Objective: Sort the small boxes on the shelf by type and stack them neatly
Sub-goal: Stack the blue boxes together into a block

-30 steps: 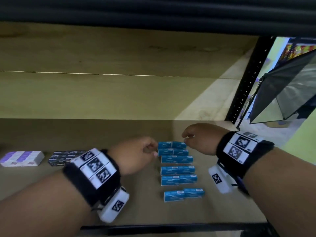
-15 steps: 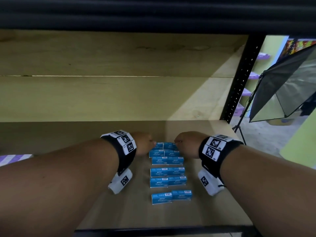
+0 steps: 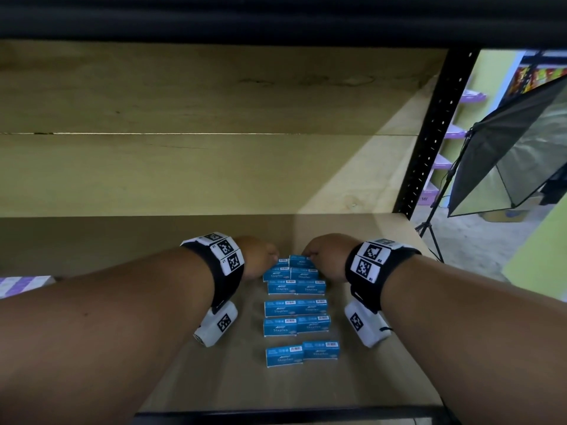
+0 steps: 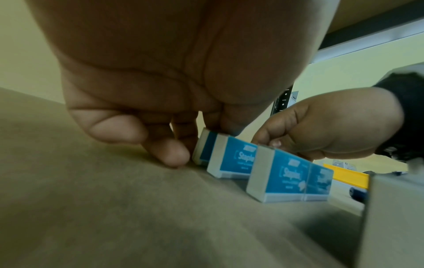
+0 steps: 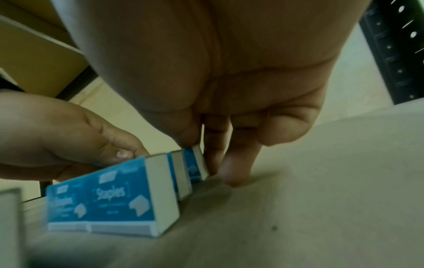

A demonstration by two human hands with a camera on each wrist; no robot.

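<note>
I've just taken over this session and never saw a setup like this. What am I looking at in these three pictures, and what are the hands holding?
No machine here: a person works bare-handed, with a camera on the head and one strapped to each wrist. The head view looks down at a tan wooden shelf board with small blue cardboard staple boxes lined up in pairs. The other two views look along each hand from below. The left hand pinches the left end of the farthest boxes, its fingers against a box end. The right hand pinches the right end, its fingers beside the box. A purple and white box lies at the far left.
</note>
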